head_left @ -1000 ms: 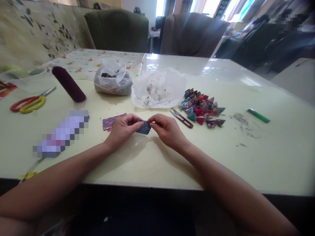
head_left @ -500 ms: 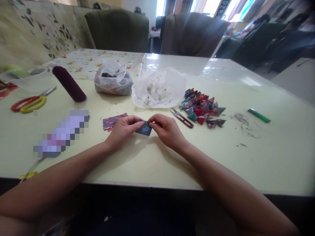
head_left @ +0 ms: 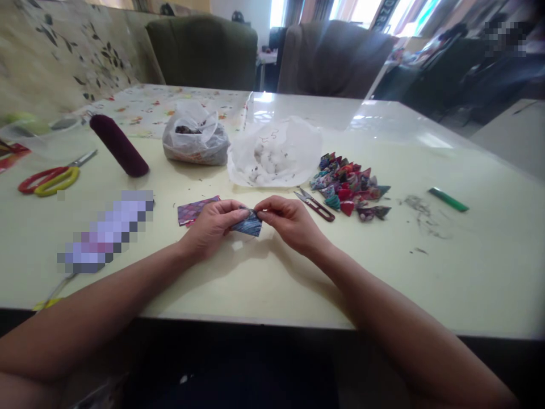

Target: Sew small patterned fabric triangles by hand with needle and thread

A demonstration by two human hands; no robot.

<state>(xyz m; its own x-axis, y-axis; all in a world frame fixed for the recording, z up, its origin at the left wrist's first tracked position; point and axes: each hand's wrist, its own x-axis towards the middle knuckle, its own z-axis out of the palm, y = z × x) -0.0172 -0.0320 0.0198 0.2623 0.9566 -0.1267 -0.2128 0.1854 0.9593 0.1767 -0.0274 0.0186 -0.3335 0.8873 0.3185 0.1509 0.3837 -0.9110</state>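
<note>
A small piece of dark blue patterned fabric [head_left: 249, 226] is held just above the table between both hands. My left hand [head_left: 213, 226] pinches its upper left part, thumb on top. The fingertips of my right hand [head_left: 289, 220] are closed at its upper right corner; whether they also hold a needle or thread is too small to see. Behind my left hand lie purple checked fabric pieces [head_left: 193, 210]. Thread snips [head_left: 315, 205] rest to the right of my right hand, beside a pile of colourful stuffed fabric pieces [head_left: 347, 184].
Behind my hands stand a white bag of stuffing [head_left: 276, 156] and a grey plastic bag [head_left: 196, 142]. At left are red-and-yellow scissors [head_left: 55, 179], a dark maroon cylinder [head_left: 119, 145] and a blurred-out object with a cable [head_left: 106, 230]. A green-handled tool [head_left: 448, 200] and thread scraps [head_left: 421, 210] lie right.
My right hand has shifted very slightly at the fabric's corner, and a little more of the blue fabric shows. The things on the table have stayed put.
</note>
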